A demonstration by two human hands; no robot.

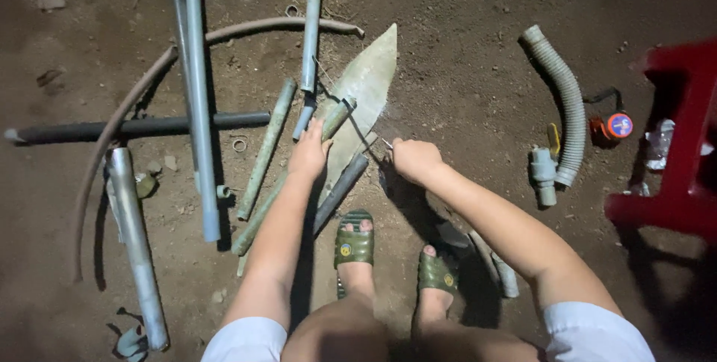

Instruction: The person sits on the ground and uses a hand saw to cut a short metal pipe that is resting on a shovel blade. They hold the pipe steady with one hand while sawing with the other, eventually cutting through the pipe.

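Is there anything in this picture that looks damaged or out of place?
Yes. The flat pale slab under the left hand is a jagged, pointed shard, apparently broken. Pipes lie scattered and crossing on the bare dirt.

The ground point(463, 71) is dark reddish-brown earth; the pointed slab point(370, 82) at centre is pale greenish-grey, mottled; the pipe point(287, 183) under the left hand point(310, 154) is dull olive-green; the long pipes point(196, 101) on the far left are pale blue-grey; one crossing pipe point(142, 127) is near black; the corrugated hose point(564, 101) on the right is light grey with ribbed banding; the stool point(683, 138) at the right edge is bright red; the sandals point(355, 242) are olive-green; the sleeves point(594, 332) are white.
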